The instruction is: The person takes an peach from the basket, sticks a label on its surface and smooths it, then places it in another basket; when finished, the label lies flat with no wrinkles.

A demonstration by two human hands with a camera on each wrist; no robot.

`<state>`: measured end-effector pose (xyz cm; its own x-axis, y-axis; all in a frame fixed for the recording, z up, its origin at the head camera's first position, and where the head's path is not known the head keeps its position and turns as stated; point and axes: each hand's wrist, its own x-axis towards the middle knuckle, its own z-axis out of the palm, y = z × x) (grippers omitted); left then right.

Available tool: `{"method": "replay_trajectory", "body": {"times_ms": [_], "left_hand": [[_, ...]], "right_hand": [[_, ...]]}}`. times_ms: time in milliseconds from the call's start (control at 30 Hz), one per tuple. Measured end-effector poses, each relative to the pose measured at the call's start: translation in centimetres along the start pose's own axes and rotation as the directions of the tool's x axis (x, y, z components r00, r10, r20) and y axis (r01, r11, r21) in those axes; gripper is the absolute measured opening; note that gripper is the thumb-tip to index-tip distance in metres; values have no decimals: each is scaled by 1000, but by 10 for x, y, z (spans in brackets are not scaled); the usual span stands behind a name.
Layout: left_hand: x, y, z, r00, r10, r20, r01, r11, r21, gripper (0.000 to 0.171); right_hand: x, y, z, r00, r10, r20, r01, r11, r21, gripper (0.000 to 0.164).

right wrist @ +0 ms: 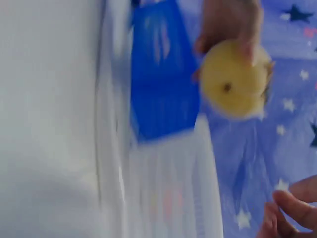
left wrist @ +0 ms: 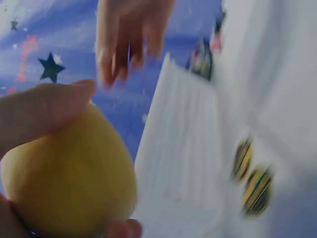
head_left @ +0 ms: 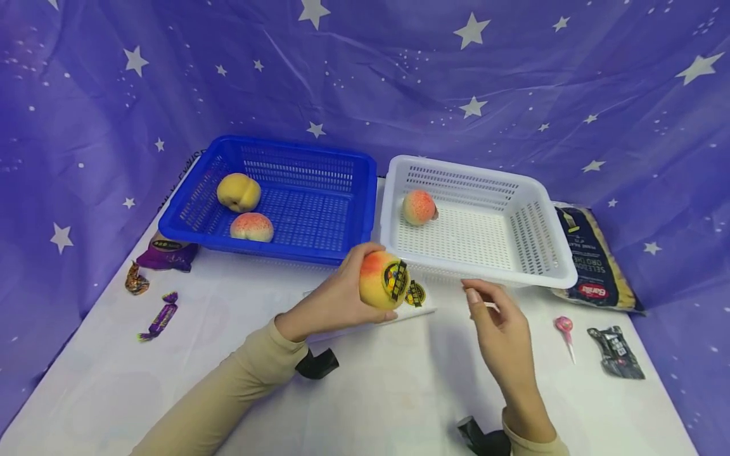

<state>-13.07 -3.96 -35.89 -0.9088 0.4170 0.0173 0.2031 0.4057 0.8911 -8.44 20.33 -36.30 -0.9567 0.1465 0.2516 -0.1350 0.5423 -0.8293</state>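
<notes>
A star-printed curtain backs and flanks a white-covered table, apparently smooth. Along the table's far edge stand a blue basket and, just beside it, a white basket. The right hand hangs over the table, fingers loosely bent, with nothing visibly held. The left hand is clasped round a peach, raised above the table near the baskets' front edges. The peach is probably light, firm with slight give and, being matte, little prone to slip; its broad sides offer the best hold, gently pressed, clear of the sticker.
</notes>
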Motion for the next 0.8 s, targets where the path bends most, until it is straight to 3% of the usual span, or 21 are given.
{"method": "replay_trajectory", "body": {"times_ms": [133,200,300,400,533,633,800], "left_hand": [[25,10,-8,993,37,-109,-26,994,109,92],[38,15,-10,990,42,-136,-23,989,144,93],[57,20,-7,984,73,-164,-38,977,208,93],[77,22,-1,976,114,-184,-61,961,270,89],[102,22,8,978,134,-162,-67,930,361,86],[117,22,15,987,99,-129,-34,900,435,86],[138,22,27,996,47,-73,2,832,555,87]], "right_hand": [[15,20,-20,976,-55,-212,-5,961,-276,30],[24,33,-30,967,-41,-250,-54,931,-361,44],[36,53,-46,963,46,-267,-165,882,-442,65],[44,71,-59,958,182,-222,-267,847,-459,81],[49,85,-68,950,291,-110,-309,848,-431,89],[51,88,-68,952,297,-77,-301,860,-412,90],[49,90,-66,949,295,-108,-313,864,-393,89]]}}
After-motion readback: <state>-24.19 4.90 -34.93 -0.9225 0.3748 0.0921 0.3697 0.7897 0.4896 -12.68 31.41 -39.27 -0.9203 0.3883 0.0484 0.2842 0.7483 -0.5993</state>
